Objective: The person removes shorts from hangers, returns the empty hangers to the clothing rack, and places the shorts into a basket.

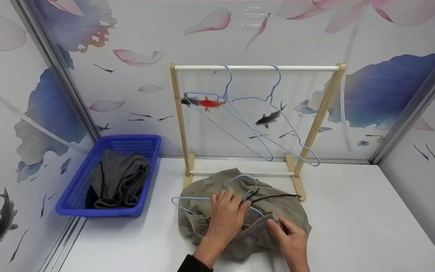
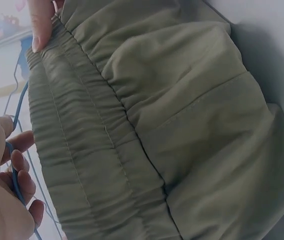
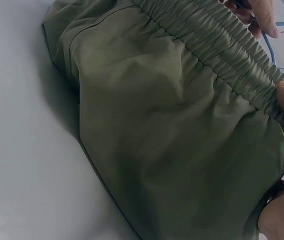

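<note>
Bunched on the white table lie olive pants [image 1: 217, 182] with a gathered elastic waistband [image 2: 76, 135]. A blue wire hanger [image 1: 191, 198] lies over them, one end out to the left and the other running inside the waistband. My left hand [image 1: 228, 211] grips this hanger near its middle, below the hook; in the left wrist view the fingers curl round the blue wire [image 2: 20, 104]. My right hand [image 1: 290, 238] pinches the right part of the waistband, thumb on the outer side. A dark cord [image 1: 274, 196] trails from the waist to the right.
Behind the pants stands a wooden rack [image 1: 182, 121] with a white rail [image 1: 251, 68]. Two blue wire hangers [image 1: 278, 81] hang from it. To the left is a blue plastic basket [image 1: 151, 147] holding dark folded clothing [image 1: 121, 177]. Printed wall panels enclose the table.
</note>
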Demonstrator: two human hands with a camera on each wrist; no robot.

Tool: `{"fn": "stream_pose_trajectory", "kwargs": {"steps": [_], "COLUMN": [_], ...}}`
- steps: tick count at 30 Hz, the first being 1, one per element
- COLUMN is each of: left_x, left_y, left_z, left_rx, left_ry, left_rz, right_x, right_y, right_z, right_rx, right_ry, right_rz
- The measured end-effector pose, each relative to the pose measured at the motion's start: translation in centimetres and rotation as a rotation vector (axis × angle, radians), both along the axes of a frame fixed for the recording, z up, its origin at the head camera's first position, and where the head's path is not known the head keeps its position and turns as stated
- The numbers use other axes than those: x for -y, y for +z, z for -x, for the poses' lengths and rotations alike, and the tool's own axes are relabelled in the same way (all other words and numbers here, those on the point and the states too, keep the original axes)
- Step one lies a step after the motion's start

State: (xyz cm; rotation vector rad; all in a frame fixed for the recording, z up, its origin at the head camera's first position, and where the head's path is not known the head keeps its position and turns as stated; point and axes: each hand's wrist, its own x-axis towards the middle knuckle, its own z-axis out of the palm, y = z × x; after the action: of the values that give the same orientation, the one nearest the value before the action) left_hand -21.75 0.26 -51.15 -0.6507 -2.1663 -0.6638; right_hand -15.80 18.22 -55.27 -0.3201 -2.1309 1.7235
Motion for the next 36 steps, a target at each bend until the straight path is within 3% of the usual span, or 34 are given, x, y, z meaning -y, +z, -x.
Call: {"fn": "stream_pose_trajectory", "kwargs": {"steps": [6, 13, 27, 36], "left_x": [0.4, 1.1, 2.5, 3.2], "left_y": [0.1, 0.7, 1.3, 1.7], "left_z": [0.2, 0.5, 1.2, 1.5], "left_rx": [0.030, 0.053, 0.061, 0.063], "left_ry": [-0.001, 0.007, 0.040, 0.062], "left_rz": [-0.037, -0.056, -0.095, -0.139], "right_x": [-0.2, -0.5, -0.9, -1.3], "right_y": [0.2, 0.2, 0.0, -0.5], "right_z": [0.0, -0.1, -0.1, 0.0], "right_rx": [-0.044, 0.029, 0.073, 0.100], "right_ry": [-0.035, -0.075, 0.002, 0.019], "right_rz": [0.082, 0.077, 0.170, 0.146]}}
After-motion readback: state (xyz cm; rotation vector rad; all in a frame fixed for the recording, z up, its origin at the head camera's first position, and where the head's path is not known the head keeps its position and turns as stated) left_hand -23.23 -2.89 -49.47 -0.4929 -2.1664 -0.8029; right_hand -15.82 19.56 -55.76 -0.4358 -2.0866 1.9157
